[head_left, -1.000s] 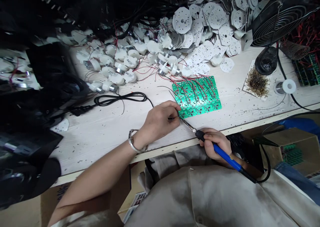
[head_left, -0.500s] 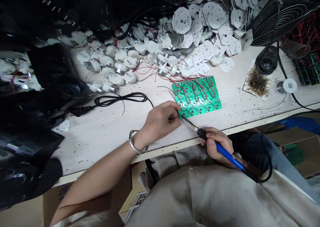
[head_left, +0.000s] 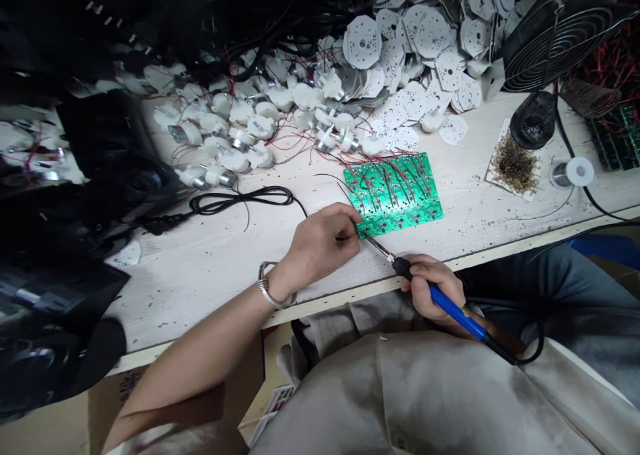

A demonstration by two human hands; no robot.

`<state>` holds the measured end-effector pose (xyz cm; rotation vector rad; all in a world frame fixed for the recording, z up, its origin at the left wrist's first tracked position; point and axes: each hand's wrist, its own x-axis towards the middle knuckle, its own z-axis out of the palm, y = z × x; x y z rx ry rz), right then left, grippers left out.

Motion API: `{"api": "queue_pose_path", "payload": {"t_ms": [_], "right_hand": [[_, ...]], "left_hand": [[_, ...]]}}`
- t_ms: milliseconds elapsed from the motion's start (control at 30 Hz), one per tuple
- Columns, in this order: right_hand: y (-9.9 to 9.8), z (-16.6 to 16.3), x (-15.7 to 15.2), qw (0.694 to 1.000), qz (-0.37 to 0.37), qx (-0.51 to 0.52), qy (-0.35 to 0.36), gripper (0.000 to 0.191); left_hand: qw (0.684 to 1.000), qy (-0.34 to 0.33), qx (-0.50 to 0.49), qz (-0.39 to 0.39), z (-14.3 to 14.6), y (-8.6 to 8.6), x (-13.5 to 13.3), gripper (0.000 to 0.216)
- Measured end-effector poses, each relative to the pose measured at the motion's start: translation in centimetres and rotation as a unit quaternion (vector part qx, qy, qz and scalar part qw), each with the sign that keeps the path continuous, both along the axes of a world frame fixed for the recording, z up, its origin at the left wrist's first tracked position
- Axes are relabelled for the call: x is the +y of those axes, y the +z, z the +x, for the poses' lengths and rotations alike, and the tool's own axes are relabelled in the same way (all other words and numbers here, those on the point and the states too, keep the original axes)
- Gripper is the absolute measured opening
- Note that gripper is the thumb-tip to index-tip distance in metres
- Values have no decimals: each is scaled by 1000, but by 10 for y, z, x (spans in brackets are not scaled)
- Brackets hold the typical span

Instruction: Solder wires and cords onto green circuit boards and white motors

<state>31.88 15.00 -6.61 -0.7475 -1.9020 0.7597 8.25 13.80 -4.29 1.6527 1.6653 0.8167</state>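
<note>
A green circuit board [head_left: 400,198] with red and black wires lies on the white workbench [head_left: 210,261]. My left hand [head_left: 323,241] pinches a thin black wire [head_left: 345,237] at the board's near left corner. My right hand [head_left: 433,288] grips a blue-handled soldering iron [head_left: 450,308] at the bench's front edge. The iron's metal tip reaches the same corner, right beside my left fingertips. A metal bracelet [head_left: 273,288] sits on my left wrist.
Several white motors with red leads [head_left: 240,131] and white round LED boards [head_left: 425,41] are heaped at the back. A black power cord [head_left: 235,198] lies left of the board. A wire-guard fan [head_left: 555,35], soldering stand [head_left: 533,121], sponge [head_left: 515,165] and solder spool [head_left: 575,173] sit right.
Both hands stay at the board's corner; the iron's tip shifted only slightly. At the lower right, a blue-clad leg has come into view where a box and floor showed before.
</note>
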Motion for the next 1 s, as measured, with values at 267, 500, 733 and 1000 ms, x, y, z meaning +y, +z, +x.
{"api": "queue_pose_path", "payload": {"t_ms": [267, 500, 733, 1000], "right_hand": [[3, -5, 0, 1000, 13, 0, -12, 19], [3, -6, 5, 999, 25, -21, 29, 18], [-1, -4, 0, 1000, 5, -10, 0, 15], [-12, -1, -4, 998, -37, 49, -12, 20]], "left_hand": [[1000, -2, 3, 3, 1, 2, 1, 9], [1000, -4, 6, 10, 1, 2, 0, 10], [1000, -5, 5, -2, 1, 2, 1, 9], [1000, -2, 2, -4, 1, 2, 0, 8]]}}
